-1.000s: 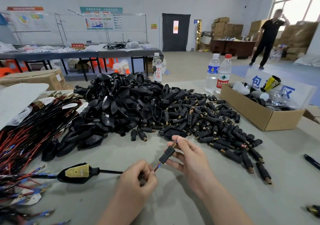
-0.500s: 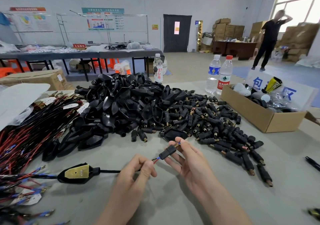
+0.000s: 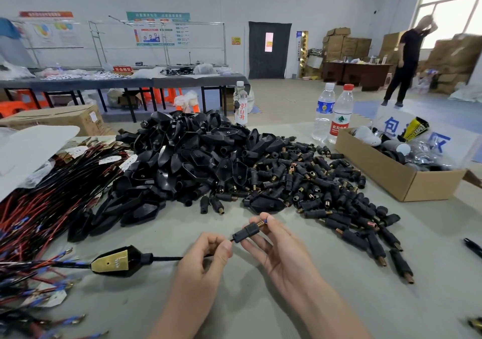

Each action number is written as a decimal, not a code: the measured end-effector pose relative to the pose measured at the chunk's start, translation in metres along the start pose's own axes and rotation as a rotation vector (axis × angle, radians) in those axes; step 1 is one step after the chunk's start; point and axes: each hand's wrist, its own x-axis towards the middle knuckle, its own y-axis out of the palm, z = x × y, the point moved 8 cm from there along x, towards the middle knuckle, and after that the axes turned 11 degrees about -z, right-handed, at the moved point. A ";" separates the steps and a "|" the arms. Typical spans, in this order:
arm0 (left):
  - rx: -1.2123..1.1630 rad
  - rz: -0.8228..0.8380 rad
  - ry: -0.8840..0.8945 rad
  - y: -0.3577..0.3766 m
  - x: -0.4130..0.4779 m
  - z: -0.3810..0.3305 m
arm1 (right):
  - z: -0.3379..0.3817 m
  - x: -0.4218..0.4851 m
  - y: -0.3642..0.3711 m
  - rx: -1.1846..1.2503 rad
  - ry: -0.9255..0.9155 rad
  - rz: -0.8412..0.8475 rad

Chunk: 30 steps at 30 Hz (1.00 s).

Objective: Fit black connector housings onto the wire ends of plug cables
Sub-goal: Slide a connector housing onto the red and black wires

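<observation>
Above the grey table (image 3: 417, 307), the left hand (image 3: 206, 257) pinches the plug cable (image 3: 167, 258) while the right hand (image 3: 276, 247) grips a black connector housing (image 3: 246, 232) threaded onto its end. Red wire bare a second ago has vanished inside; blue tips seem to poke past the brass. Next, probably: seat it home.

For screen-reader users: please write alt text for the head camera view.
A left hand pinches a black plug cable while the right hand holds a black connector housing threaded on its wire end, above a grey table heaped with housings.
</observation>
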 end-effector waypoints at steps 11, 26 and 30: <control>0.136 -0.093 -0.021 -0.009 0.002 0.007 | 0.002 -0.009 0.009 0.022 -0.010 0.062; -0.040 -0.218 -0.084 -0.018 0.002 0.002 | 0.000 -0.036 0.037 0.090 -0.049 0.292; -0.030 -0.220 -0.057 -0.018 0.002 -0.001 | 0.001 -0.036 0.037 0.072 -0.093 0.269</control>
